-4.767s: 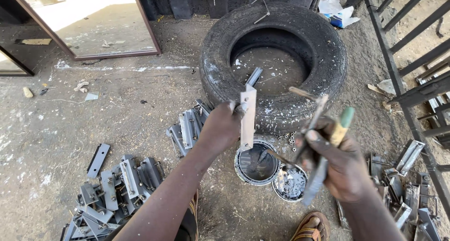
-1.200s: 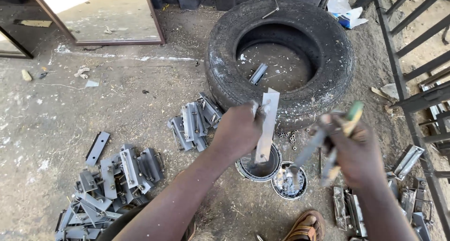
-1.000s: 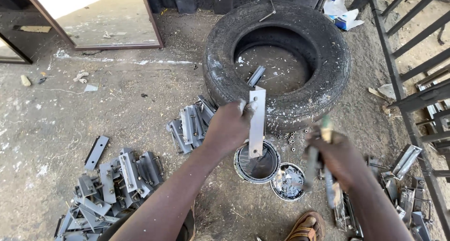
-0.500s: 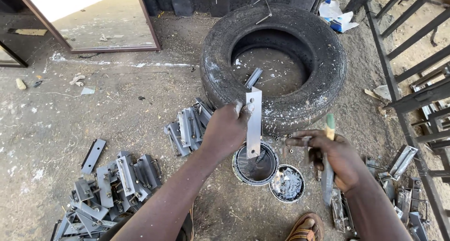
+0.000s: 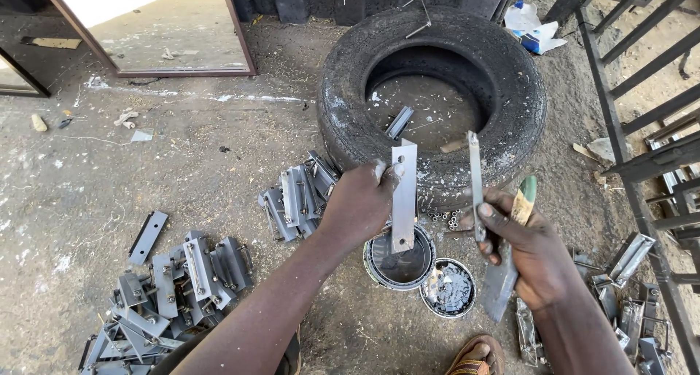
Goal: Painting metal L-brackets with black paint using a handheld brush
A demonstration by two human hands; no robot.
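Head view: the left hand (image 5: pixel 361 203) has its grip closed around the upper part of a flat grey-painted metal plate with a hole near its lower end (image 5: pixel 404 196), held upright directly above an open round tin of dark paint (image 5: pixel 399 258). The right hand (image 5: pixel 536 254) is closed on a brush with a pale green-tipped handle (image 5: pixel 521 207) and also pinches a thin upright grey metal strip (image 5: pixel 475 182) between its fingers. A smaller round tin with silvery contents (image 5: pixel 448 287) sits just beside the dark tin, on the dirt floor before a worn black rubber tyre (image 5: pixel 434 98).

To coat well, I judge the plate should stay over the tin so drips fall back in, gripped only by its top edge, with strokes run downward.
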